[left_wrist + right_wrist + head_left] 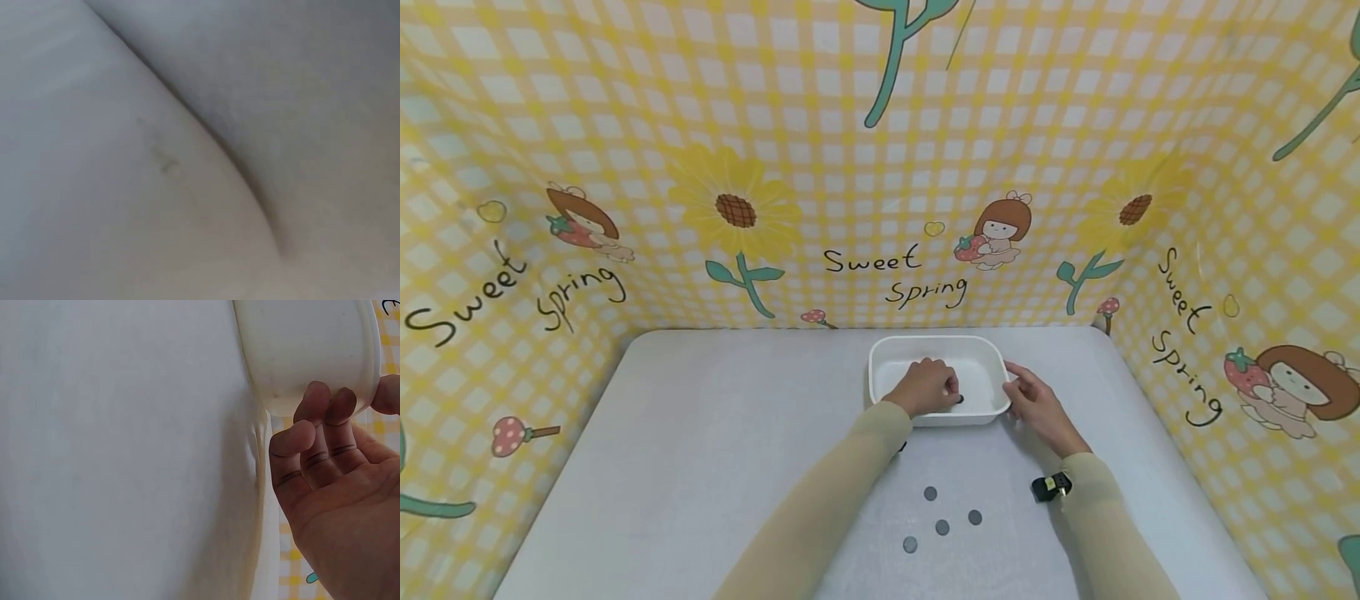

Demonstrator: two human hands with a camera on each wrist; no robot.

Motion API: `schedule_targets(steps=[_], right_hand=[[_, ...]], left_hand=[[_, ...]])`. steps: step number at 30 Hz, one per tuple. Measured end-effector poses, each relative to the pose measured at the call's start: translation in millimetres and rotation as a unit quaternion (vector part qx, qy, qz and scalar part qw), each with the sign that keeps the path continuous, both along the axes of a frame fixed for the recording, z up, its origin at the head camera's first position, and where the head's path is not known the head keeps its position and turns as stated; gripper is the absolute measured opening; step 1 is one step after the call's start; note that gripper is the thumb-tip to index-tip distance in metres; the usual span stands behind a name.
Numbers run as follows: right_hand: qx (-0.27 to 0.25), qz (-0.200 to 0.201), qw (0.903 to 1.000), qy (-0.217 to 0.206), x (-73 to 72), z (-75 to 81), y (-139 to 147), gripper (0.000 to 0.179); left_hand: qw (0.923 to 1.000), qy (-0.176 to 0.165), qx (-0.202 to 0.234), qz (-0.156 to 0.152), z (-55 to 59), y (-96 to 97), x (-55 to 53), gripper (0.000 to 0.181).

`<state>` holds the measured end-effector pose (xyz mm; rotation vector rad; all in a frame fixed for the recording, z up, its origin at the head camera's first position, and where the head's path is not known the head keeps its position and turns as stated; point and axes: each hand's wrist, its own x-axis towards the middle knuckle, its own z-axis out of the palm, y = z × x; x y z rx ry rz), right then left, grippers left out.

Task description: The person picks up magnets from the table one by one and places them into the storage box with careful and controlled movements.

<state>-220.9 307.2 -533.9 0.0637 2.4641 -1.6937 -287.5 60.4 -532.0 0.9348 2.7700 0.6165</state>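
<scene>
A white rectangular basin (936, 420) stands toward the back of the table. My left hand (927, 387) reaches over its near side into it, pinching a small dark disc (959, 399) between thumb and fingertips, low over the basin floor. My right hand (1036, 407) holds the basin's right end. In the right wrist view the curled fingers (315, 400) lie against the outside wall and the thumb is at the rim. Several grey coin-like discs (942, 527) lie flat on the cloth in front of the basin. The left wrist view shows only a blurred pale surface.
A pale cloth covers the table (700, 450). Yellow checked fabric (850, 183) with printed flowers and figures walls off the back and both sides. A small black device (1051, 486) is strapped to the right wrist.
</scene>
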Motion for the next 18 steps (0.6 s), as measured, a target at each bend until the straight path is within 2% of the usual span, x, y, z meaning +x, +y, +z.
schedule_targets(steps=[5,7,13,18], right_hand=[[-0.014,0.006,0.9999,0.004,8.8,18.0,-6.4,0.055],[-0.014,0.006,0.9999,0.004,8.7,18.7,-6.5,0.055],[-0.004,-0.002,1.0000,0.006,0.6,0.3,0.5,0.055],[-0.004,-0.006,0.9999,0.012,-0.5,-6.8,1.9,0.056]], left_hand=[[0.9997,0.005,-0.020,0.009,2.2,-0.1,1.8,0.012],[0.9997,0.004,-0.022,0.013,2.1,-0.2,1.9,0.012],[0.9994,0.008,-0.029,0.016,2.2,-0.4,1.8,0.012],[0.9993,0.012,-0.032,0.015,1.2,-0.8,1.5,0.010]])
